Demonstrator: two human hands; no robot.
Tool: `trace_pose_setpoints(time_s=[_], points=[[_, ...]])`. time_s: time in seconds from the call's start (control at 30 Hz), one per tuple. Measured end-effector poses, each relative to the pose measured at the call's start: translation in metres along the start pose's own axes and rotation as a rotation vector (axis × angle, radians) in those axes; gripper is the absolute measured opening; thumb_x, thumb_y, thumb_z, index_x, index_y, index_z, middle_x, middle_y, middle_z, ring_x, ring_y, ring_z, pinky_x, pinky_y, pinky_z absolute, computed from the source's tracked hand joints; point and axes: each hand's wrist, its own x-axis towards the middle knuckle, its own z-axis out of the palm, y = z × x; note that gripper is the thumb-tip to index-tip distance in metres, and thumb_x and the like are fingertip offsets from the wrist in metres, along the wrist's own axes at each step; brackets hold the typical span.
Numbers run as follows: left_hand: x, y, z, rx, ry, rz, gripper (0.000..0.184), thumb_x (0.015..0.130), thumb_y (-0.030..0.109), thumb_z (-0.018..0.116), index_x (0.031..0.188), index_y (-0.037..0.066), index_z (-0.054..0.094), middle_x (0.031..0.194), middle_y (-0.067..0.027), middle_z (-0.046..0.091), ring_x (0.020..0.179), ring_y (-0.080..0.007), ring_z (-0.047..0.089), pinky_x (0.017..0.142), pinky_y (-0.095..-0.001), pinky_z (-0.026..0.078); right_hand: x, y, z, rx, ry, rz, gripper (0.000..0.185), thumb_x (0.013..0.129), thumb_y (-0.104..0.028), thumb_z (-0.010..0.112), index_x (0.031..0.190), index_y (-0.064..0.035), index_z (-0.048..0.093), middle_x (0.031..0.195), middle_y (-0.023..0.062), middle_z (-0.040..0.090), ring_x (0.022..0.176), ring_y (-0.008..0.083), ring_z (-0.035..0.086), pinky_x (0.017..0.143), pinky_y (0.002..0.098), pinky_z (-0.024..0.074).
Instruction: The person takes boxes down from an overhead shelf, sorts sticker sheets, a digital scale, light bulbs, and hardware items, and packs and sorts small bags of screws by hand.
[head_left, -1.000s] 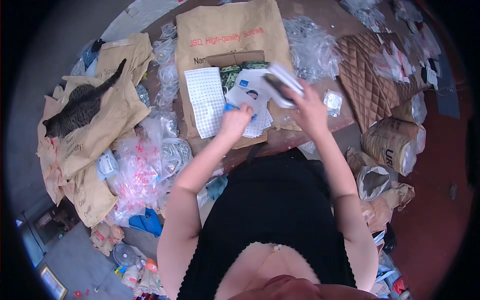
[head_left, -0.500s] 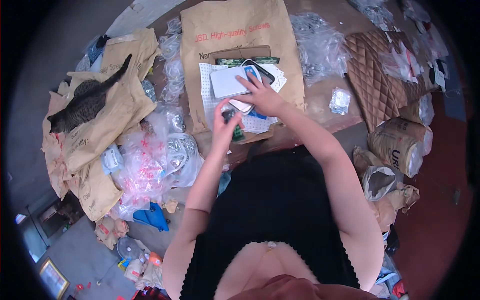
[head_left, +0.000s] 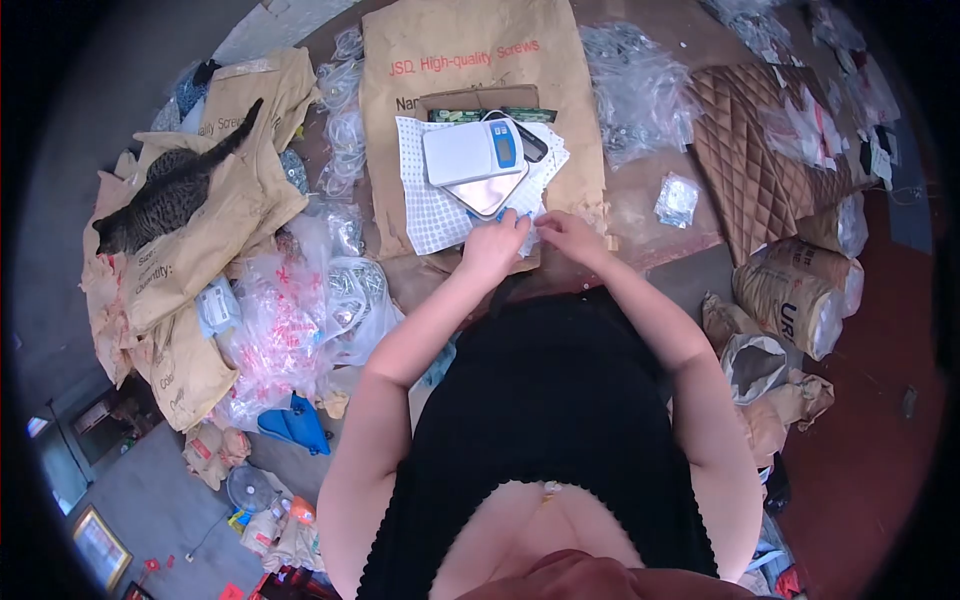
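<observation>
A white scale with a blue display panel (head_left: 460, 155) sits on a silver-topped tray-like plate (head_left: 487, 193). White sheets with printed dots (head_left: 425, 215) spread out beneath them. My left hand (head_left: 492, 248) is at the sheets' near edge, its fingers drawn together. Close on its right, my right hand (head_left: 572, 238) has bent fingers in a pinch. A bit of something pale or clear shows between the hands, too small to name. A dark handheld device (head_left: 530, 147) lies right of the scale.
A large paper sack (head_left: 465, 60) lies under the work, with an open cardboard box (head_left: 480, 103) on it. Plastic bags (head_left: 635, 90) of metal parts are on both sides. At left a cat (head_left: 165, 205) rests on paper sacks (head_left: 210, 265). A quilted brown mat (head_left: 745, 140) is at right.
My right hand has left the scale and come down toward me. My left hand moved right, and the dark green packet it held no longer shows there. The scale is uncovered.
</observation>
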Motion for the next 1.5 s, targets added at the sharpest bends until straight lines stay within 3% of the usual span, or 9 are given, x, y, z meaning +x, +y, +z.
trace_pose_setpoints(time_s=[0.43,0.63,0.7,0.87,0.93,1.07,1.3,1.37,1.5], points=[[-0.01,-0.009,-0.008,0.072,0.087,0.108,0.063,0.067,0.028,0.08,0.122,0.014,0.053,0.099,-0.0092,0.053,0.084,-0.0273,0.064,0.064,-0.0404,0.053,0.006,-0.029,0.01,0.808,-0.056,0.568,0.047,0.088,-0.028,0.062,0.13,-0.0098,0.053,0.107,0.0033,0.06,0.095,0.0154,0.056,0.079,0.0338,0.0495],[-0.011,-0.024,-0.013,-0.047,0.218,-0.034,0.04,0.077,0.024,0.07,0.115,0.015,0.06,0.096,-0.0091,0.06,0.081,-0.0292,0.065,0.064,-0.0419,0.053,0.004,-0.068,-0.006,0.939,-0.138,0.276,0.042,0.091,-0.025,0.06,0.129,-0.0102,0.052,0.112,0.0039,0.062,0.11,0.0168,0.057,0.094,0.0335,0.0432],[-0.007,-0.033,-0.012,-0.197,0.348,-0.166,0.016,0.084,0.022,0.063,0.097,0.015,0.068,0.087,-0.0107,0.069,0.076,-0.0324,0.066,0.064,-0.0445,0.052,0.003,-0.072,-0.011,0.927,-0.156,0.257,0.04,0.091,-0.025,0.059,0.127,-0.0099,0.053,0.114,0.0048,0.062,0.112,0.0174,0.057,0.094,0.0334,0.0433],[-0.001,-0.042,-0.024,-0.205,0.282,-0.267,0.016,0.086,0.029,0.064,0.092,0.015,0.07,0.08,-0.0115,0.069,0.073,-0.0336,0.066,0.061,-0.0455,0.051,-0.007,-0.052,-0.004,0.733,-0.075,0.287,0.033,0.09,-0.021,0.062,0.119,-0.0069,0.055,0.11,0.0059,0.063,0.107,0.0182,0.06,0.09,0.0317,0.0461],[0.0,-0.043,-0.026,-0.211,0.281,-0.274,0.018,0.086,0.031,0.065,0.091,0.015,0.07,0.078,-0.0116,0.068,0.072,-0.034,0.065,0.06,-0.0453,0.05,-0.007,-0.022,0.005,0.053,-0.003,-0.09,0.028,0.083,-0.015,0.066,0.108,-0.005,0.058,0.092,0.0059,0.067,0.088,0.0186,0.066,0.077,0.0314,0.0499],[0.004,-0.047,-0.031,-0.265,0.265,-0.311,0.022,0.085,0.037,0.066,0.088,0.016,0.071,0.079,-0.0123,0.068,0.073,-0.0341,0.065,0.061,-0.0452,0.049,-0.023,-0.036,0.006,-0.259,0.025,-0.084,0.031,0.078,-0.016,0.07,0.105,-0.0049,0.06,0.078,0.0066,0.066,0.074,0.0219,0.066,0.069,0.0331,0.0503],[0.009,-0.053,-0.028,-0.285,0.285,-0.306,0.024,0.085,0.04,0.066,0.086,0.017,0.072,0.076,-0.0105,0.069,0.074,-0.0327,0.066,0.063,-0.044,0.05,0.0,-0.025,0.012,-0.177,-0.048,-0.002,0.032,0.083,-0.021,0.067,0.111,-0.005,0.064,0.082,0.007,0.068,0.072,0.0212,0.065,0.067,0.0326,0.0502],[0.007,-0.043,-0.046,-0.289,0.191,-0.313,0.023,0.085,0.039,0.067,0.09,0.017,0.071,0.079,-0.0092,0.068,0.075,-0.0318,0.066,0.064,-0.0429,0.051,0.003,-0.036,0.012,0.296,-0.119,0.068,0.04,0.086,-0.022,0.067,0.123,-0.0064,0.062,0.079,0.0038,0.066,0.071,0.0124,0.06,0.066,0.0268,0.0489],[-0.002,-0.033,-0.042,-0.084,0.211,-0.148,0.029,0.079,0.028,0.073,0.104,0.017,0.063,0.09,-0.0067,0.062,0.081,-0.0294,0.066,0.066,-0.0409,0.052,0.016,-0.034,0.01,0.089,-0.12,-0.032,0.043,0.086,-0.019,0.064,0.127,-0.0108,0.061,0.086,0.0095,0.068,0.076,0.0168,0.064,0.069,0.0298,0.0497]])
